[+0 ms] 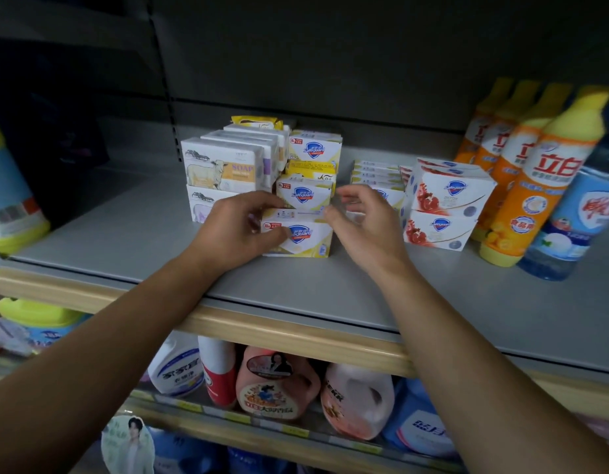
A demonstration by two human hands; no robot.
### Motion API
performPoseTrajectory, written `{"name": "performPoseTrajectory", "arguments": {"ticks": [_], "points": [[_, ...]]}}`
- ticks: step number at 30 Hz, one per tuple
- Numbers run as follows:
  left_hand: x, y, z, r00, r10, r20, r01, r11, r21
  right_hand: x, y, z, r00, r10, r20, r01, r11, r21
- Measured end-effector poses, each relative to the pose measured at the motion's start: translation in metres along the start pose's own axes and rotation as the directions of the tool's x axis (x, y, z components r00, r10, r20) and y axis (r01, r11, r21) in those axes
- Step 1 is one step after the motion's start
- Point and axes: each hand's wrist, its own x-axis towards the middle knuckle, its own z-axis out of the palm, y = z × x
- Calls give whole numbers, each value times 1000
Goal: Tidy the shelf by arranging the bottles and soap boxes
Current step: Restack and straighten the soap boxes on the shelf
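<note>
Head view of a grey metal shelf (132, 234) with a pale wooden front edge. At its middle stands a stack of white and yellow Safeguard soap boxes (305, 196); two show at the near face and at least two more rise behind. The left hand (238, 227) grips the lower near box (298, 239), thumb on its front and fingers curled over its top left corner. The right hand (361, 222) sits just right of the stack, fingers spread and loosely bent, fingertips at the boxes' right edge; whether they touch cannot be told. Left of the stack stand white sheep-picture soap boxes (224, 165) in two layers, count unclear. To the right are two white and red pomegranate Safeguard boxes (446, 203), stacked, then four orange bottles with yellow caps (535, 186) in a row running back, and one blue bottle (570, 227) at far right. Bare shelf lies open on the left and along the near edge. Jugs (275, 384) fill the shelf below.
</note>
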Motion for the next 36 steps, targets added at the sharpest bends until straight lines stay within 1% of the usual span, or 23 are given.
{"name": "performPoseTrajectory", "arguments": {"ticks": [1, 3, 5, 7, 9, 10, 12, 14, 15, 17, 20, 26, 29, 33, 34, 36], "points": [[0, 3, 1, 999, 41, -2, -41, 998, 55, 3, -3, -6, 997, -56, -53, 53, 997, -56], [1, 11, 5, 994, 105, 37, -110, 977, 184, 8, -7, -21, 979, -160, -123, 134, 971, -200], [4, 17, 8, 988, 115, 103, -140, 949, 281, 14, -5, -41, 965, -219, -144, 155, 920, -361], [6, 22, 9, 984, 103, 142, -145, 935, 323, 21, 1, -63, 957, -253, -141, 139, 830, -540], [10, 26, 9, 984, 86, 159, -135, 934, 331, 30, 10, -83, 957, -260, -128, 103, 719, -688], [13, 29, 11, 983, 78, 167, -131, 934, 333, 35, 15, -92, 964, -235, -121, 72, 675, -735], [19, 35, 16, 978, 65, 198, -135, 922, 364, 41, 25, -104, 986, -132, -99, 1, 605, -796], [27, 41, 20, 971, 47, 234, -142, 902, 409, 40, 33, -109, 995, -57, -77, -32, 555, -831], [31, 43, 22, 968, 39, 249, -145, 894, 423, 39, 38, -109, 996, -59, -68, -24, 547, -837], [40, 47, 25, 962, 57, 266, -172, 885, 433, 36, 44, -107, 992, -103, -76, -5, 562, -827], [56, 56, 33, 965, 106, 239, -200, 888, 415, 36, 48, -103, 983, -146, -110, -2, 593, -805], [97, 77, 73, 951, 142, 274, -254, 867, 429, 40, 56, -102, 977, -160, -138, -11, 614, -789], [116, 84, 102, 946, 136, 295, -270, 833, 482, 42, 60, -102, 978, -158, -135, -12, 603, -798], [128, 81, 138, 931, 118, 345, -296, 795, 529, 42, 62, -102, 976, -161, -147, -14, 625, -780], [126, 77, 145, 931, 116, 345, -292, 804, 518, 42, 62, -102, 975, -166, -150, -12, 631, -776], [121, 69, 153, 947, 115, 299, -253, 842, 477, 42, 62, -101, 973, -171, -153, -11, 633, -774]]}}
